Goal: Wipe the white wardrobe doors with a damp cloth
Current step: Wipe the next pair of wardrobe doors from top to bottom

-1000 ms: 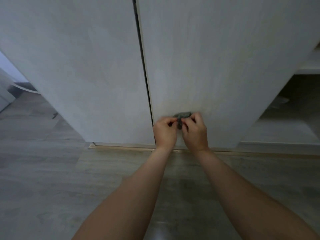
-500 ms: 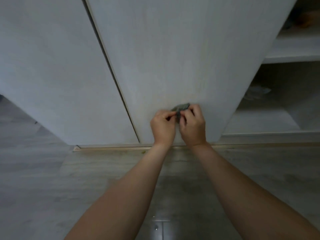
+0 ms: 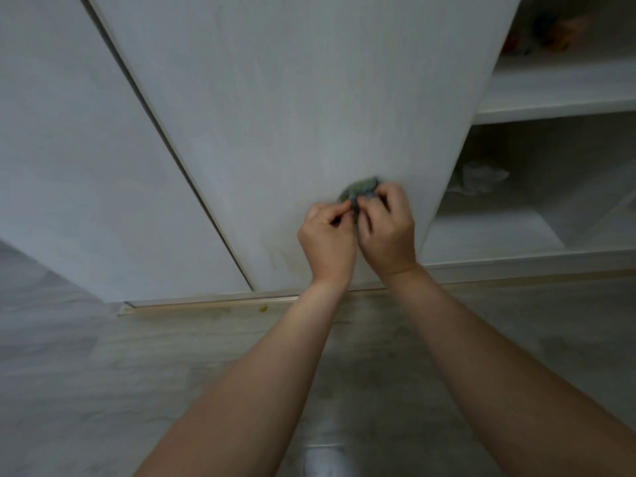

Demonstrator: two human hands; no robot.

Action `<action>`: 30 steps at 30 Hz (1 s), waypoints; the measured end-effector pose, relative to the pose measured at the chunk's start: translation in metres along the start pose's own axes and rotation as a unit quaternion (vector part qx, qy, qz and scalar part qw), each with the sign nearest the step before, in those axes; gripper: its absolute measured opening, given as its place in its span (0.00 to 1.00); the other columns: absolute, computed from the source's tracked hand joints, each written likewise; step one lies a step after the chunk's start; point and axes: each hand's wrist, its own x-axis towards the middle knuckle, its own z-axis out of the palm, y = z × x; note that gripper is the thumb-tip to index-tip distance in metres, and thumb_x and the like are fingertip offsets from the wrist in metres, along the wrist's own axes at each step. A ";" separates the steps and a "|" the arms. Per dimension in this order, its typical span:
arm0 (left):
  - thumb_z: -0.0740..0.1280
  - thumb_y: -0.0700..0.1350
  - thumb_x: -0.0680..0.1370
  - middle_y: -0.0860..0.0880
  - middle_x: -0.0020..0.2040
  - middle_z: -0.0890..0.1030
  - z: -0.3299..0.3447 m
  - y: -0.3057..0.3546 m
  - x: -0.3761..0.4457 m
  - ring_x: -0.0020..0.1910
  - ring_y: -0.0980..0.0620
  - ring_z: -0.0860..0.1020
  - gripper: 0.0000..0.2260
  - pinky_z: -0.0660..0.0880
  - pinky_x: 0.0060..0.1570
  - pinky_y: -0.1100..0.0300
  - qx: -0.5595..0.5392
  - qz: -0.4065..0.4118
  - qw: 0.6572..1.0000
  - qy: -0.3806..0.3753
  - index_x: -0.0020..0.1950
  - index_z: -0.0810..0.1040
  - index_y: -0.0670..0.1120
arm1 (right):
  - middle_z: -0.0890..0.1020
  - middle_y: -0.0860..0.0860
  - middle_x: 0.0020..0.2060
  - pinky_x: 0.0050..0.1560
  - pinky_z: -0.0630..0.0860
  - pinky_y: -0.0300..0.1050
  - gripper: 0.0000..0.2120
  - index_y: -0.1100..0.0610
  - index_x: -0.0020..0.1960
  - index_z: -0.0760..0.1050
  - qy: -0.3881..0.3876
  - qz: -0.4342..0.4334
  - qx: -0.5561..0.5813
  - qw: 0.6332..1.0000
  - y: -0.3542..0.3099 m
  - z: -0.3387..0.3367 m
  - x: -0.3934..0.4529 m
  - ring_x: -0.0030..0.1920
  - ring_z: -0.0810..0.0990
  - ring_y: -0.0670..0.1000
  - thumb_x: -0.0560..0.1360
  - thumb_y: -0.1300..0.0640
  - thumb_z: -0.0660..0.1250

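Left hand [image 3: 327, 241] and right hand [image 3: 387, 232] both pinch the bunched cloth [image 3: 359, 191] with curled fingers [image 3: 339, 215]; cloth touches the door [image 3: 309, 115] low down.

Pale grey wood-grain plank floor [image 3: 103, 373] below, carrying a thin light metal track [image 3: 206, 304] along the wardrobe's foot, with a small yellow speck [image 3: 263, 308] beside it. Right, 1 white open lower shelf [image 3: 488, 232] bearing a crumpled whitish cloth or bag [image 3: 478, 175], blurred.

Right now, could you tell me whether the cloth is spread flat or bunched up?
Bunched up: the cloth is a small wad, pinched between the left hand and right hand in front of the door.
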 end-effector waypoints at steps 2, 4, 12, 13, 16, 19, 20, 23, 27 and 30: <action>0.73 0.35 0.71 0.47 0.39 0.85 0.006 -0.029 -0.011 0.40 0.52 0.82 0.06 0.80 0.47 0.53 0.040 -0.083 0.993 -0.079 0.43 0.87 0.44 | 0.76 0.62 0.44 0.44 0.76 0.56 0.05 0.67 0.44 0.78 -0.109 0.005 -0.014 0.994 0.017 -0.002 -0.036 0.44 0.76 0.61 0.76 0.68 0.63; 0.72 0.35 0.70 0.47 0.40 0.85 0.013 -0.034 -0.017 0.41 0.49 0.83 0.07 0.80 0.47 0.51 0.061 -0.109 0.987 -0.103 0.42 0.87 0.45 | 0.75 0.61 0.44 0.44 0.77 0.56 0.06 0.67 0.45 0.78 -0.148 0.012 -0.015 0.989 0.025 -0.009 -0.045 0.44 0.76 0.60 0.76 0.67 0.63; 0.71 0.35 0.74 0.46 0.43 0.82 0.063 0.056 -0.018 0.41 0.52 0.80 0.09 0.77 0.46 0.63 -0.023 0.064 0.995 -0.077 0.51 0.87 0.43 | 0.76 0.64 0.48 0.48 0.74 0.44 0.03 0.67 0.47 0.79 0.097 0.076 -0.049 0.991 0.054 -0.053 0.014 0.47 0.77 0.57 0.76 0.69 0.66; 0.71 0.35 0.74 0.46 0.43 0.82 0.068 0.048 -0.023 0.41 0.51 0.81 0.09 0.78 0.46 0.60 -0.019 0.061 0.994 -0.089 0.51 0.87 0.43 | 0.76 0.63 0.48 0.46 0.74 0.45 0.03 0.66 0.46 0.78 0.087 0.085 -0.056 0.991 0.060 -0.052 0.005 0.45 0.77 0.58 0.75 0.69 0.66; 0.71 0.36 0.73 0.45 0.43 0.84 0.075 0.009 -0.040 0.42 0.48 0.81 0.08 0.78 0.48 0.55 0.035 0.027 0.989 -0.141 0.50 0.87 0.43 | 0.76 0.61 0.45 0.42 0.71 0.45 0.02 0.65 0.43 0.77 0.015 0.127 -0.053 0.990 0.069 -0.047 -0.037 0.41 0.76 0.58 0.74 0.69 0.66; 0.69 0.35 0.74 0.44 0.47 0.85 0.075 -0.026 -0.053 0.48 0.46 0.83 0.10 0.78 0.52 0.54 0.070 -0.047 0.973 -0.216 0.51 0.87 0.43 | 0.75 0.59 0.44 0.38 0.76 0.51 0.02 0.65 0.42 0.77 -0.113 0.155 -0.046 0.980 0.075 -0.045 -0.065 0.38 0.75 0.57 0.72 0.70 0.67; 0.68 0.34 0.75 0.44 0.48 0.85 0.073 -0.029 -0.056 0.49 0.46 0.82 0.10 0.78 0.53 0.55 0.070 -0.061 0.968 -0.235 0.52 0.87 0.43 | 0.74 0.59 0.44 0.38 0.76 0.53 0.02 0.66 0.42 0.77 -0.148 0.154 -0.050 0.976 0.076 -0.045 -0.067 0.38 0.75 0.57 0.71 0.70 0.67; 0.68 0.36 0.75 0.44 0.50 0.84 0.065 -0.021 -0.063 0.49 0.49 0.81 0.11 0.77 0.54 0.58 0.061 -0.056 0.970 -0.229 0.55 0.85 0.43 | 0.74 0.59 0.48 0.42 0.78 0.52 0.07 0.66 0.49 0.77 -0.176 0.132 -0.048 0.974 0.070 -0.052 -0.067 0.42 0.76 0.58 0.71 0.71 0.67; 0.68 0.43 0.73 0.48 0.44 0.83 0.034 -0.023 -0.062 0.43 0.50 0.81 0.06 0.80 0.49 0.52 0.014 -0.103 0.987 -0.124 0.47 0.83 0.48 | 0.75 0.59 0.52 0.46 0.75 0.47 0.17 0.63 0.60 0.75 -0.151 0.097 -0.004 0.984 0.035 -0.044 -0.065 0.48 0.77 0.58 0.72 0.70 0.67; 0.64 0.48 0.69 0.48 0.39 0.81 -0.009 -0.052 -0.056 0.41 0.47 0.80 0.06 0.79 0.45 0.47 0.020 -0.127 0.991 -0.034 0.41 0.79 0.50 | 0.78 0.58 0.49 0.40 0.79 0.51 0.13 0.61 0.56 0.78 -0.187 -0.003 0.024 0.982 -0.004 -0.014 -0.062 0.44 0.79 0.60 0.72 0.66 0.68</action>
